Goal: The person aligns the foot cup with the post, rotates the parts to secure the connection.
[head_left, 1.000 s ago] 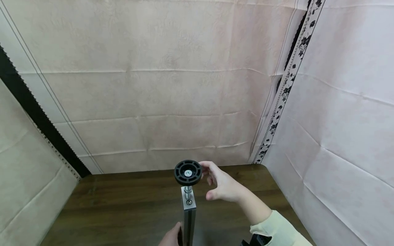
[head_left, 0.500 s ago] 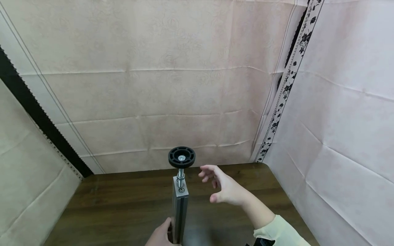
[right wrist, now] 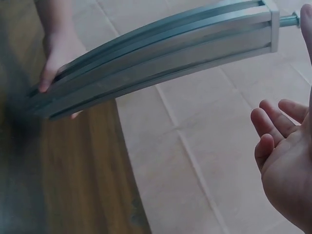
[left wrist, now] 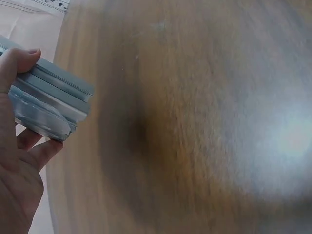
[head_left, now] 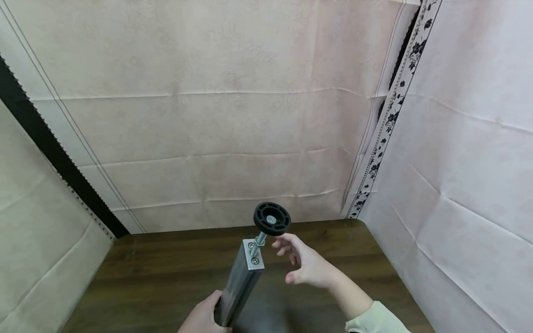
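A grooved aluminium profile (head_left: 241, 284) tilts up and to the right above the table in the head view. Its upper end carries a metal end plate, a threaded bolt (head_left: 257, 243) and a round black levelling foot (head_left: 266, 229). My left hand (head_left: 203, 317) grips the profile near its lower end. In the left wrist view, thumb and fingers clasp the profile (left wrist: 58, 92), and clear film or tape seems to cover part of it. Beside the foot, my right hand (head_left: 310, 266) is held with loosely bent fingers and grasps nothing. Whether a fingertip touches the foot, I cannot tell.
A brown wooden table (head_left: 158, 273) lies beneath both hands. Pale creased cloth (head_left: 233, 125) hangs behind it, with more cloth at the left (head_left: 37, 222) and right (head_left: 466, 185). Light glares off the tabletop in the left wrist view.
The profile first shifted left and up, away from my right hand, then tipped over to the right, bringing its foot back near those fingers. My left hand moved left; the right lowered slightly.
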`<state>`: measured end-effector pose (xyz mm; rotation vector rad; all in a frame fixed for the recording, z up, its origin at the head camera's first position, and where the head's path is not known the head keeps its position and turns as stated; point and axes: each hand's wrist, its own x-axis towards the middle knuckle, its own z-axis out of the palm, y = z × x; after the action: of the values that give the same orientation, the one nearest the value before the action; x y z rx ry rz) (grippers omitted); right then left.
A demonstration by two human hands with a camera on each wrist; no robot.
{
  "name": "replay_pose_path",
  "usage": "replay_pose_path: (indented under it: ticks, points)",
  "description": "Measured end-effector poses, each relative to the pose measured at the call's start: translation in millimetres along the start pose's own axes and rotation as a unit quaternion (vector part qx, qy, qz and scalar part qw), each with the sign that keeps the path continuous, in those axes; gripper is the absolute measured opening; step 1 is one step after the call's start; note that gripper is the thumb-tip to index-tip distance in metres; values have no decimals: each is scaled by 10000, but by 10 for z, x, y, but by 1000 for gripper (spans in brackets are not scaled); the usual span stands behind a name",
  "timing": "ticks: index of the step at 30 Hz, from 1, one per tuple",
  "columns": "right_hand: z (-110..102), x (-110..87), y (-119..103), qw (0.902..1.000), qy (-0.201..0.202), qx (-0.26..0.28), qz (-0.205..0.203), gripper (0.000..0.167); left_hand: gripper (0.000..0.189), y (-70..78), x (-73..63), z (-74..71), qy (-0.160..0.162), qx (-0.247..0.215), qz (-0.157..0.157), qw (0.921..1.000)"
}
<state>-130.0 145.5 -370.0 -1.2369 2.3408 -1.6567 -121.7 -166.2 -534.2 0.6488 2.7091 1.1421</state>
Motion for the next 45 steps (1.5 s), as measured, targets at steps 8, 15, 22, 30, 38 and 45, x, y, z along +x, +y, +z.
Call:
replay_pose_path:
  ticks: [8, 15, 22, 30, 38, 45]
  points:
    - [216, -140, 65, 9999, 93, -36, -8, 95, 64, 61, -67, -173, 70, 527, 138, 9985]
    - [385, -153, -31, 9988, 374, 266, -146, 96, 65, 86, -89, -255, -155, 636, 89, 9978]
    - [432, -133, -38, 9962, 387, 646, -447, 90, 66, 75, -102, -212, -285, 743, 164, 9967]
    - [393, -124, -90, 9975, 633, 29, -312, 62, 70, 102, -117, -212, -522, 749, 36, 9958]
    - [371, -157, -92, 9968, 730, -189, -265, 60, 64, 135, -135, -250, -717, 798, -89, 9942]
    - [375, -173, -42, 9933, 919, -68, -697, 66, 67, 176, -127, -287, -720, 812, -230, 9938]
